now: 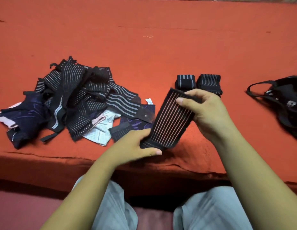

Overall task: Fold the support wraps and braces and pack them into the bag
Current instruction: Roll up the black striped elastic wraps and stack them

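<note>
1. Black elastic support wrap with thin pink stripes [169, 120] was held in the air in the head view, just above the near edge of the orange felt-like surface [144, 39], slanting with its far end higher and to the right
2. The left hand [136, 146] gripped the near, lower end, with the thumb lying along the bottom edge and the fingers tucked behind the fabric. The right hand [205, 110] pinched the far, upper end, thumb on the striped face and fingers curled over the top edge
3. Two folded black striped bundles [210, 83] sat side by side on the surface just beyond the right hand. A loose heap of black, navy and white wraps and braces [78, 100] lay to the left, and the black bag with looped handles [287, 100] lay at the right edge, well apart from the heap
4. The step in hand looked like folding this support wrap, with most of the heap not yet folded. Whether anything lay inside the black bag could not be told
5. A neat fold called for keeping the band taut between both hands so the elastic did not curl, then bringing the upper end down squarely onto the lower one with the long edges and stripes lined up
6. Stretchy fabric of this kind tends to spring open, so the finished fold wanted pressing flat before being set beside the folded black striped bundles or carried to the black bag
</note>
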Action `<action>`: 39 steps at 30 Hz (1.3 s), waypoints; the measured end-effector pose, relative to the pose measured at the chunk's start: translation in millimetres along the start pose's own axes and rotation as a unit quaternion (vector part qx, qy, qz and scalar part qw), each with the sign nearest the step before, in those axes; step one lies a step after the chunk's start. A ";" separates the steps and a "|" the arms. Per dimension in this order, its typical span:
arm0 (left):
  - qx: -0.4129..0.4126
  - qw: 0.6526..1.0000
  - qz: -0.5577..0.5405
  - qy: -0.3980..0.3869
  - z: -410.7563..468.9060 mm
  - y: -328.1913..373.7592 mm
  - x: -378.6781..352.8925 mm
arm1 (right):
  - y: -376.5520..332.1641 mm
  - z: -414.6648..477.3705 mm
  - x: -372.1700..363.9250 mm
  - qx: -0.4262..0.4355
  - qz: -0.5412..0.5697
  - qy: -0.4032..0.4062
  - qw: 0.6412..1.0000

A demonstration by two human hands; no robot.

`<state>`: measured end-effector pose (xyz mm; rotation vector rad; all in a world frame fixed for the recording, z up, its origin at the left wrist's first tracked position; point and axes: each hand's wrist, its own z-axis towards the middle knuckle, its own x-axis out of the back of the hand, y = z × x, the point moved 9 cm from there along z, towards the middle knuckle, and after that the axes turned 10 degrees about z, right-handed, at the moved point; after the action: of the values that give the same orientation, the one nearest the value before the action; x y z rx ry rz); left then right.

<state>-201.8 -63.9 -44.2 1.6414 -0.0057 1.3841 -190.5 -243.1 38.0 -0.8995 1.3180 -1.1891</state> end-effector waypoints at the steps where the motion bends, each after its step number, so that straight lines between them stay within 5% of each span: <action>1: 0.000 0.999 0.035 0.004 -0.6 -3.0 0.4 | 0.4 3.6 11.8 0.002 0.007 0.041 0.999; 4: 0.030 0.992 0.114 0.044 -4.3 -14.8 16.4 | 15.8 9.3 53.5 -0.012 -0.008 0.173 0.985; 7: 0.035 0.991 0.056 0.116 -9.2 -15.6 41.4 | 26.0 10.7 71.6 0.004 -0.257 0.174 0.951; 9: 0.031 0.989 -0.048 0.139 -11.6 -10.6 51.3 | 15.9 5.8 47.8 0.067 -0.387 0.081 0.916; 11: 0.007 0.990 -0.075 0.123 -9.0 4.1 53.7 | 7.5 -5.5 6.6 0.093 -0.304 -0.076 0.945; 13: -0.018 0.993 -0.078 0.087 -3.7 17.1 51.0 | 15.6 -21.1 -34.6 0.025 -0.218 -0.240 0.946; 16: -0.033 0.985 -0.160 0.061 -1.3 24.0 52.0 | 33.6 -28.7 -50.9 -0.048 -0.242 -0.309 0.919; 21: 0.006 0.971 -0.238 0.032 -8.1 9.2 49.9 | 28.2 -25.9 -42.8 -0.042 -0.236 -0.286 0.928; 24: 0.051 0.975 -0.212 -0.032 -14.1 -4.1 36.5 | 7.9 -7.1 -13.1 0.014 -0.154 -0.127 0.980; 27: 0.076 0.974 -0.213 -0.016 -17.8 -8.5 34.4 | -0.1 4.3 24.4 0.028 -0.114 0.016 0.993; 29: 0.090 0.955 -0.280 0.033 -16.9 -8.4 37.5 | 7.5 6.3 29.7 0.018 -0.174 0.026 0.984; 32: 0.128 0.878 -0.439 0.141 -10.6 -16.6 40.2 | 22.4 -2.6 16.6 0.002 -0.279 -0.002 0.960; 35: 0.188 0.826 -0.475 0.237 -9.6 -29.5 41.5 | 19.2 -22.4 -17.0 0.031 -0.268 -0.094 0.958; 37: 0.198 0.804 -0.505 0.244 -7.1 -30.1 38.1 | 24.8 -39.5 -44.7 0.025 -0.248 -0.180 0.952; 39: 0.192 0.796 -0.525 0.233 -3.3 -27.8 33.3 | 39.7 -45.7 -55.1 -0.004 -0.244 -0.182 0.952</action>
<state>-177.3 -28.8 -36.9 1.1738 1.3513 0.8459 -224.0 -174.9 7.6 -1.4298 0.8210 -1.3060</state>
